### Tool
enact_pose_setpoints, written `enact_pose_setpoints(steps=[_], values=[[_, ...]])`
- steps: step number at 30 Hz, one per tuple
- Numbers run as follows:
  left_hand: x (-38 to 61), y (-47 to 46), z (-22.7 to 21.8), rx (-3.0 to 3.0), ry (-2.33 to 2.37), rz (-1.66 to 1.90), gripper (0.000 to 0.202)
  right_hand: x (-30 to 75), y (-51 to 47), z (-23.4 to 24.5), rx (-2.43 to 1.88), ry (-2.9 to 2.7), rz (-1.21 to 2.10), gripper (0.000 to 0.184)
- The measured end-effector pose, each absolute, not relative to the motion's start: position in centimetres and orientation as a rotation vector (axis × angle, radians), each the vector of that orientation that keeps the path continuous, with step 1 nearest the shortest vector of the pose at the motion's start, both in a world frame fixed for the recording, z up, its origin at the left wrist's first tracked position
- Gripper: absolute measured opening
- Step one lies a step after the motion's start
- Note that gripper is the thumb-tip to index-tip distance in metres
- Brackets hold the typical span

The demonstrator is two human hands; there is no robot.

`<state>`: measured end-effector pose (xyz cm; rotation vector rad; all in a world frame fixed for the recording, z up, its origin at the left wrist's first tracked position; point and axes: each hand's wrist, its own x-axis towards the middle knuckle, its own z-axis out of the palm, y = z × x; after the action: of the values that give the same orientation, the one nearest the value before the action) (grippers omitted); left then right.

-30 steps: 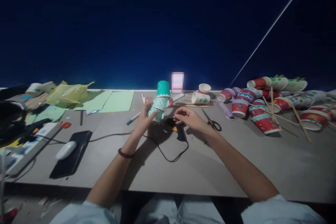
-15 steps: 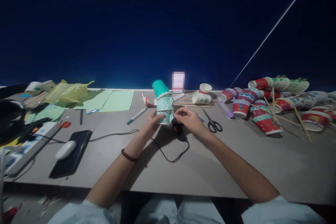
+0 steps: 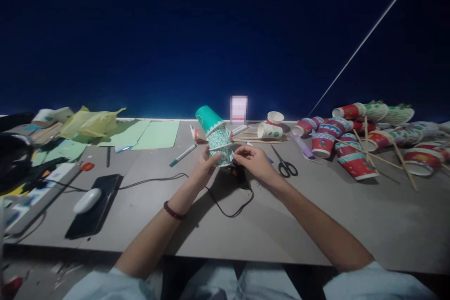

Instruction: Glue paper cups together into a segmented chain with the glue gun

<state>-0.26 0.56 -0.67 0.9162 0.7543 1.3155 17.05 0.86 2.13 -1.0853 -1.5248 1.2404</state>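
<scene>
A joined stack of paper cups [image 3: 217, 137] tilts up to the left above the table. Its top cup is plain teal, and the lower sections carry a green-and-white scale pattern. My left hand [image 3: 203, 168] is closed around the lowest section, thumb across its front. At that section's right edge, my right hand [image 3: 250, 159] pinches its thumb and fingertips together; whatever lies between them is too small to make out. Below the hands, a dark object [image 3: 242, 180] with a thin black cable is partly hidden.
Black scissors [image 3: 287, 168] lie right of my right hand. Red and patterned cup chains [image 3: 326, 136] with wooden sticks crowd the right side. A marker [image 3: 183, 155], green paper [image 3: 158, 134], a phone [image 3: 94, 206] with a white case [image 3: 87, 200], and a power strip [image 3: 45, 197] are left.
The cup stack has tipped further left, its teal top swinging left. My left hand has turned slightly with it, while my right hand stays almost still at the edge.
</scene>
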Motion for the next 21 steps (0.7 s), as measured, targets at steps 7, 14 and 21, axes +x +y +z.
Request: enact_pose_setpoints(steps=[7,14,21], values=[[-0.07,0.39,-0.83,0.898,0.784,1.329,0.053,16.99,0.78,2.1,-1.102,-1.523,1.214,0.022],[0.13,0.16,-0.65,0.844,0.79,1.335,0.055,17.08,1.07,1.75,-1.11,-1.531,1.208,0.023],[-0.09,0.66,-1.5,0.868,0.815,1.421,0.069,16.91,1.06,1.58,-1.072,-1.476,1.216,0.03]])
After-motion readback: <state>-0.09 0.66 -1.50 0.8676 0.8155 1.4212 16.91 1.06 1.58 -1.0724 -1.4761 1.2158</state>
